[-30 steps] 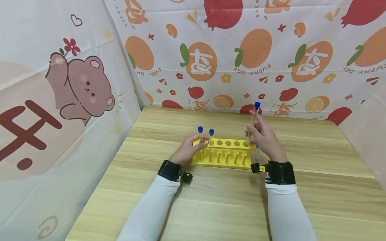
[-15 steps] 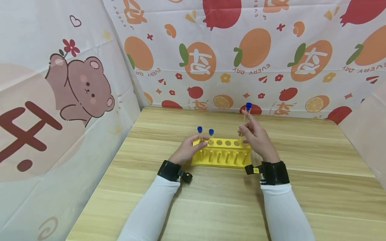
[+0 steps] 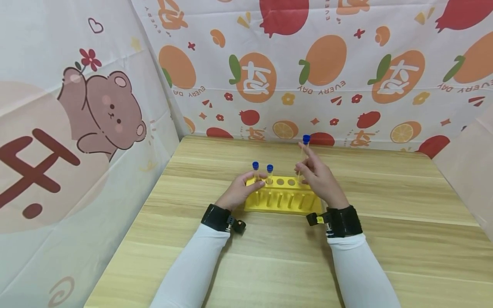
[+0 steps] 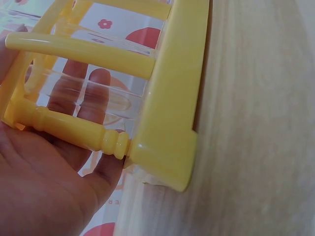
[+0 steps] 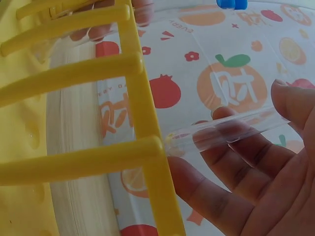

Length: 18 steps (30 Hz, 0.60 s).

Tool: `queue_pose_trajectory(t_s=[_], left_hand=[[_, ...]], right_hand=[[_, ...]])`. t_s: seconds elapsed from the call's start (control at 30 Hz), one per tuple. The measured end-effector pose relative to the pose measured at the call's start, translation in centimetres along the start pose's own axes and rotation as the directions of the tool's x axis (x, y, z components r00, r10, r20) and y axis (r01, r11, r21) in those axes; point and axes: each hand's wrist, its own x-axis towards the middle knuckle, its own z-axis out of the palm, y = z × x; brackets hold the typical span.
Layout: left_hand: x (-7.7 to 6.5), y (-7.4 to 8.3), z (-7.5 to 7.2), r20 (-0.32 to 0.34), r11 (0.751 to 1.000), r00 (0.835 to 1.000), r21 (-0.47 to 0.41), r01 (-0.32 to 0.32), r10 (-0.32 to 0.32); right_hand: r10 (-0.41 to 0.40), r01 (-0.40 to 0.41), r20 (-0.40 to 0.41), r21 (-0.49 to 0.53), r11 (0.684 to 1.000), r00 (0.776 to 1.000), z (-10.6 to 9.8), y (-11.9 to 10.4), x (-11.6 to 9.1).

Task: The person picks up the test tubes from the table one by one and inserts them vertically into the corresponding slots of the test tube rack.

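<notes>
Test tube [image 5: 246, 127] pinched by right hand [image 3: 323, 182] (cap [image 3: 306, 138] outside right wrist view).

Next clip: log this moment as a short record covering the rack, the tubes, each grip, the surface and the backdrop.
Rack: yellow, holes along its top
Left grip: holds the rack's left end
Right grip: pinches the held tube
Held tube: transparent, blue-capped, tilted; lower end near the rack's top, entry into a hole unclear
Standing tubes: first tube in the leftmost hole, second tube in the next; both blue-capped
Surface: wood-grain table
Backdrop: fruit-print cloth
</notes>
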Motion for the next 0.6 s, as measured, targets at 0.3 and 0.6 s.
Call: queue_pose_trajectory(t_s=[0.3,0.6], left_hand=[[-0.1,0.0,0.0,-0.002,1.0,1.0,0.004,-0.016,0.016],[0.1,-0.2,0.0,-0.01,1.0,1.0,0.022,-0.01,0.01]], right_hand=[[-0.013,0.013,-0.006,-0.012,1.0,1.0,0.3,0.1,0.1],[-0.069,0.07,-0.009,0.032,0.997,0.998,1.3,-0.1,0.2]])
